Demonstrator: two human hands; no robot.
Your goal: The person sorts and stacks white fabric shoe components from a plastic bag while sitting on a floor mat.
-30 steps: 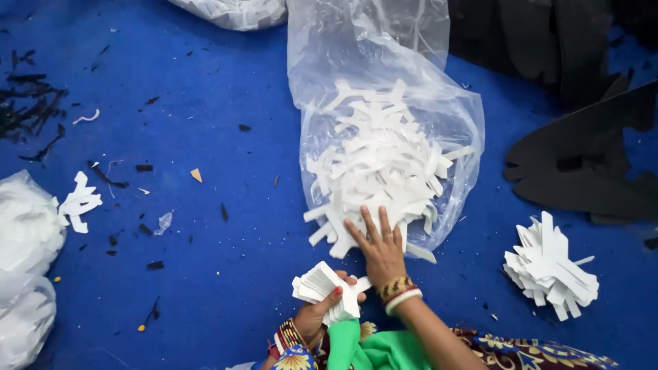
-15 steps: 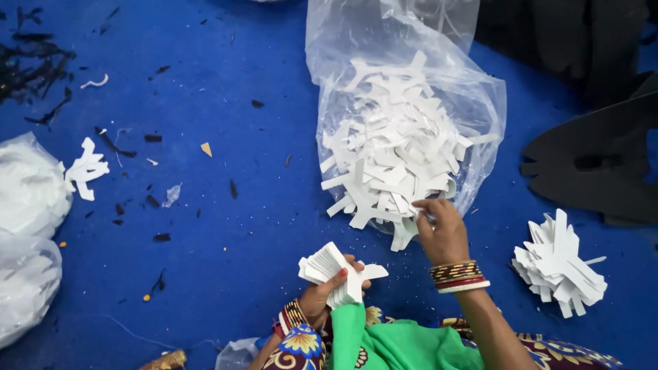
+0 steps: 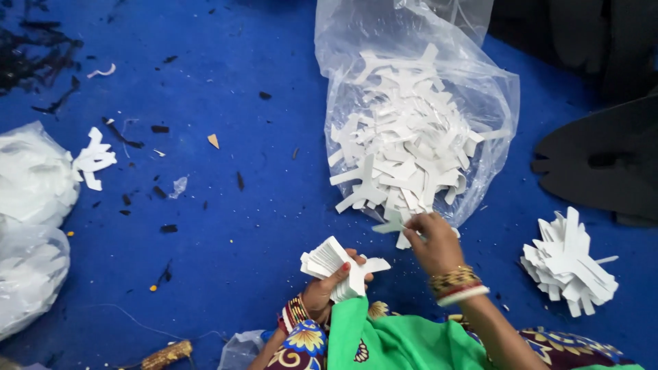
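Observation:
My left hand grips a stack of white cut-out pieces held upright near my lap. My right hand pinches a single white cut-out piece at the mouth of a clear plastic bag. That bag lies on the blue floor and spills a heap of white cut-outs toward me. Bangles circle both wrists.
A fanned pile of white cut-outs lies to the right. Black foam sheets sit at far right. White plastic bags rest at the left edge, a loose cut-out beside them. Black scraps litter the upper left.
My right hand drew back from the heap toward my lap, now pinching one piece. The left hand's stack stayed near my lap.

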